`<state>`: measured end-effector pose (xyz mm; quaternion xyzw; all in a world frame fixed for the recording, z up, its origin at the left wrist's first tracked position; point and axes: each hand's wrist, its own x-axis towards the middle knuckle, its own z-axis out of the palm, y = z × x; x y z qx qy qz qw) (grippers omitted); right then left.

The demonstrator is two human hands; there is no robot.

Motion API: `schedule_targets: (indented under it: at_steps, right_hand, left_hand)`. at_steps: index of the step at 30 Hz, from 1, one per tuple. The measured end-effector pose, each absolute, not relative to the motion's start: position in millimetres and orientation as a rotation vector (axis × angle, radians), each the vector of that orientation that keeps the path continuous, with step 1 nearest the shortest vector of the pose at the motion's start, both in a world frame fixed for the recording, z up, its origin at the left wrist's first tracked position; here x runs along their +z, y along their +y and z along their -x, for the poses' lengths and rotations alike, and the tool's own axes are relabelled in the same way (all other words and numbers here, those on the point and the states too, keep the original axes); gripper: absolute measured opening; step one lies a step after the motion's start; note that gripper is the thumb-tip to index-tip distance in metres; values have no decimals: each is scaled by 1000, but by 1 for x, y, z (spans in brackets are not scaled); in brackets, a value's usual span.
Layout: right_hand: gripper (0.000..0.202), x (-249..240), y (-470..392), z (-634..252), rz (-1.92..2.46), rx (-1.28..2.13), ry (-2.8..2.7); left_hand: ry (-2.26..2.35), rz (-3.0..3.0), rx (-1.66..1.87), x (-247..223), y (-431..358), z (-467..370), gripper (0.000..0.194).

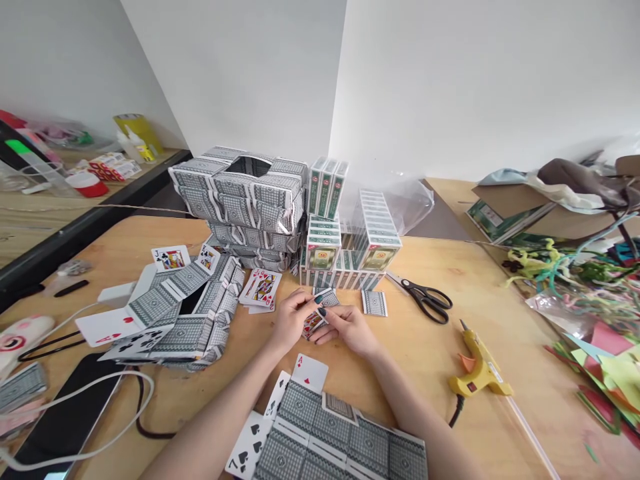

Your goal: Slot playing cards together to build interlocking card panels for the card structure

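Both my left hand (295, 317) and my right hand (347, 327) pinch a playing card (314, 323) between them at the middle of the table. Part of its printed face shows; my fingers cover the rest. Just behind my fingers lies another card (327, 293), back up, and a folded-looking card (375, 303) rests to the right. Face-up cards (261, 289) form a small pile left of my hands. Nearer to me, between my forearms, is a panel of joined cards (320, 427) with an ace of diamonds (309, 371) and a seven of spades (246, 445) sticking out.
Behind stand card-built boxes (240, 200) and stacked card packs (325, 257). An open card-built box (200, 320) sits at left, near a phone (65, 413) and cables. At right lie scissors (425, 299) and a yellow glue gun (477, 367) with its cord.
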<state>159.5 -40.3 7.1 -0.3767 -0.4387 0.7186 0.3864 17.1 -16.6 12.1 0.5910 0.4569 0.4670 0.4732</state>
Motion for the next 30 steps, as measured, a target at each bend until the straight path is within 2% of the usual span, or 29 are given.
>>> schedule_targets:
  at_steps: [10,20,30]
  right_hand:
    - [43,8,-43,-157,1005,1731,-1204]
    - [43,7,-41,-157,1066,1722,-1127]
    - [33,10,-44,-154,1013,1679,-1201]
  left_hand:
    - [1165,-1332,1045,2,-12,-16,19]
    - [1152,-1607,1104,12,-15,-17,19]
    - [1169,-1521,1118,9,-16,-17,23]
